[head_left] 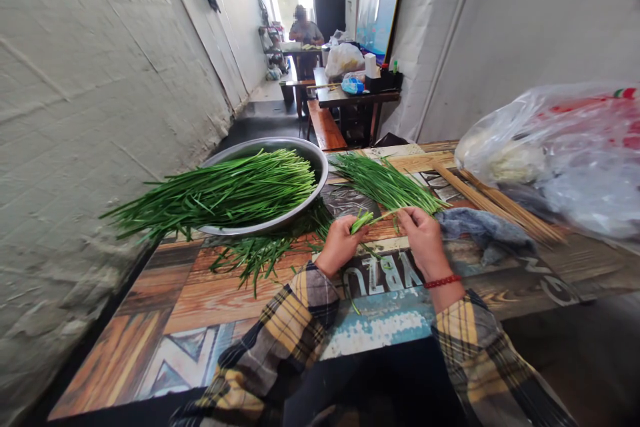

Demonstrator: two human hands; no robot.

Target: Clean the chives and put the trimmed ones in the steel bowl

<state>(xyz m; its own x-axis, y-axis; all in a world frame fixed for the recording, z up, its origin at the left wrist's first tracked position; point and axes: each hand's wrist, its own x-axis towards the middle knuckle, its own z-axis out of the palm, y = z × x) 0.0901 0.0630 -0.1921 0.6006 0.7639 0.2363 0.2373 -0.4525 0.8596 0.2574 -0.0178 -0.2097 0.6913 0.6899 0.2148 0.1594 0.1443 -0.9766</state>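
My left hand (342, 243) is closed around a small folded bundle of garlic chives (363, 221). The fingers of my right hand (421, 240) pinch a thin bamboo skewer (385, 215). It reaches across to the bundle, but whether its tip is inside cannot be made out. Just beyond my hands lies a loose pile of chives (387, 180). On the left, a metal bowl (324, 177) is heaped with long chives (240, 187) whose leaves hang over the rim. Scattered leaves (257, 253) lie between the bowl and my left forearm.
More bamboo skewers (495, 203) and a grey cloth (485, 230) lie to the right. Behind them sits a large clear plastic bag (560, 147). The patterned table (200, 287) stands near the left wall. Farther back are another table (345, 95) and a person (306, 32).
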